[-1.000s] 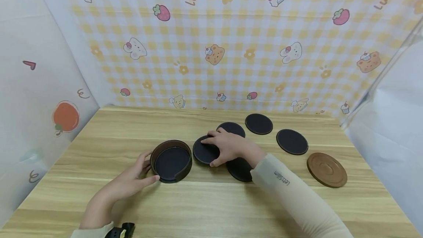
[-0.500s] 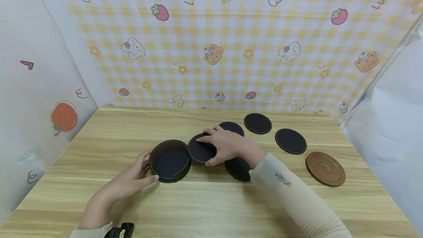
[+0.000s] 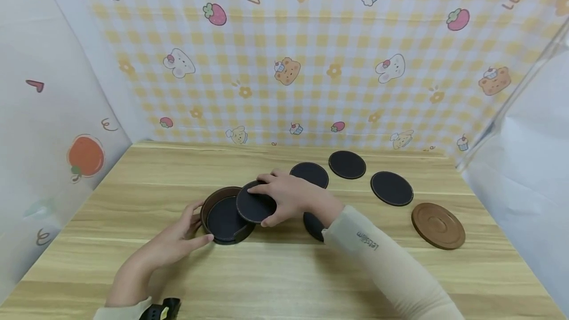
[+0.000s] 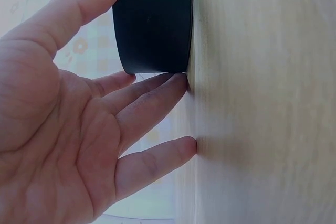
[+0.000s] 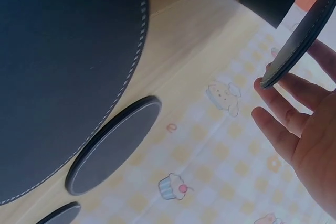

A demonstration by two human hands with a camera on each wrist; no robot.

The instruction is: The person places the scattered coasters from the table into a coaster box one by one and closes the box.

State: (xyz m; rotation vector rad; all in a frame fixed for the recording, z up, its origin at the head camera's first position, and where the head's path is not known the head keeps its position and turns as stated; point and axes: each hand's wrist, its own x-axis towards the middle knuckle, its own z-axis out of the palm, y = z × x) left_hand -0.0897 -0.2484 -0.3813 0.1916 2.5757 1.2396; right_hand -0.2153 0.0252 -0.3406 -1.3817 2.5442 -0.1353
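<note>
My right hand (image 3: 288, 192) pinches a round black coaster (image 3: 253, 206) by its edge, thumb in front and fingers at the back. The coaster overlaps the right side of a round black coaster holder (image 3: 243, 233) with a brown inner wall and a notch at its front. In the right wrist view the held coaster (image 5: 300, 41) is clear of the table and tilted. My left hand (image 3: 181, 237) holds the coaster holder from its left, thumb toward the front. The left wrist view shows thumb and fingertips right at the holder's outer wall (image 4: 152, 32).
More black coasters lie to the right: one behind the right hand (image 3: 309, 174), one at the back (image 3: 347, 164), one farther right (image 3: 391, 188), and one partly hidden by the right wrist (image 3: 313, 227). A brown ringed wooden disc (image 3: 437, 226) lies at far right on the wooden table (image 3: 266, 280).
My right hand has carried the coaster leftward from beside the holder to over its right rim. The left hand stays at the holder.
</note>
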